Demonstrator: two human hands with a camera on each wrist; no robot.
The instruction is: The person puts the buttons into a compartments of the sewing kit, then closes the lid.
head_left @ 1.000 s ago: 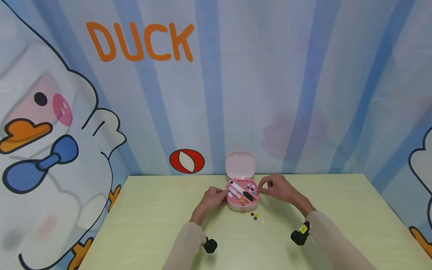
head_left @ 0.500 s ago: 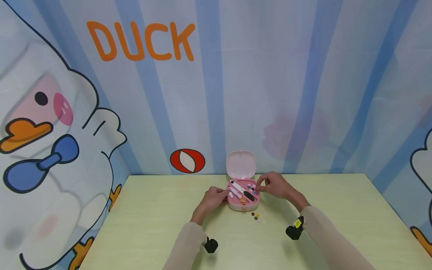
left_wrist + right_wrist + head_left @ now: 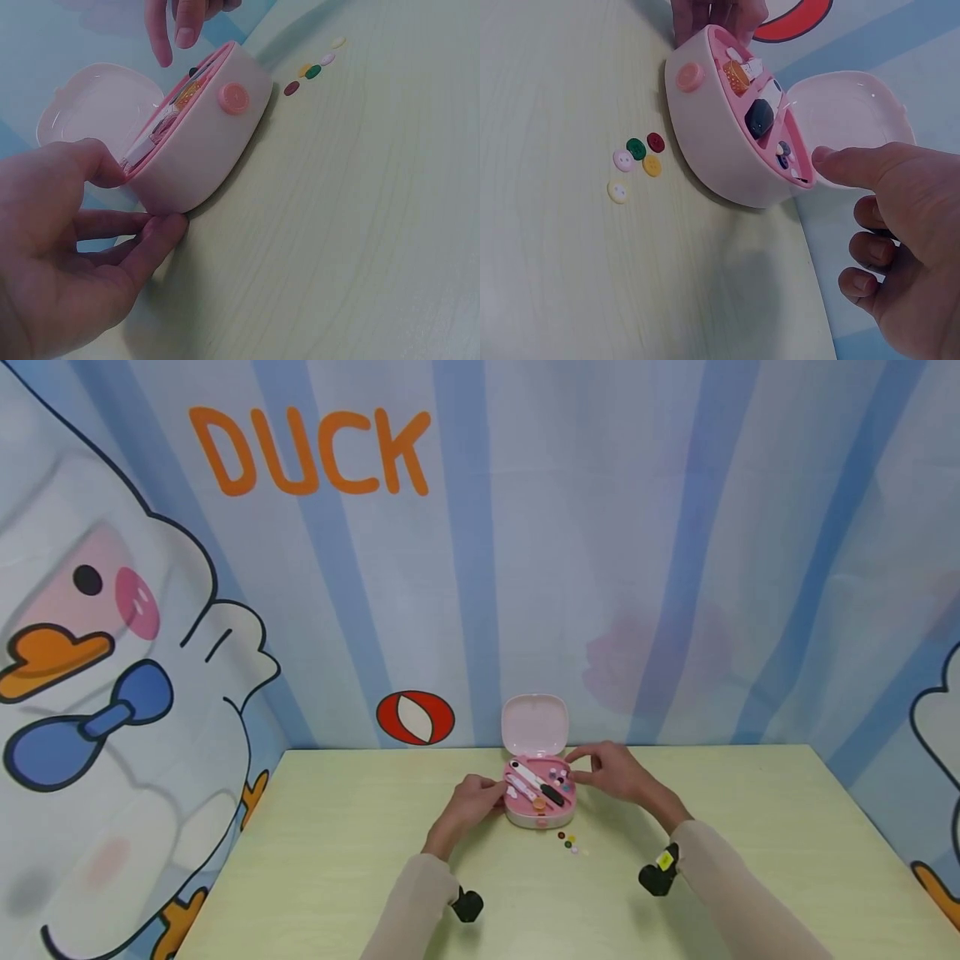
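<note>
A pink and white sewing box [image 3: 540, 820] sits on the table with its lid [image 3: 535, 725] raised. In it lie a white tool with a black handle [image 3: 552, 796], an orange piece [image 3: 736, 77] and several small buttons [image 3: 783, 154]. My left hand [image 3: 471, 802] holds the box's left side, thumb at the rim and fingers against the outer wall. By the right rim is my right hand [image 3: 617, 772], thumb and index finger apart, other fingers loosely bent. Between them I see nothing held. In the left wrist view, part of the right hand [image 3: 187, 19] hangs beyond the box.
Several loose buttons, among them a green button [image 3: 636, 148], a dark red button [image 3: 655, 142] and a yellow button [image 3: 652, 166], lie on the pale table [image 3: 360, 860] in front of the box. A printed curtain [image 3: 555, 527] hangs right behind the table's back edge.
My right hand has shifted slightly left and back along the box's right rim, and its thumb and index finger are farther apart. The left hand and the box stay where they were.
</note>
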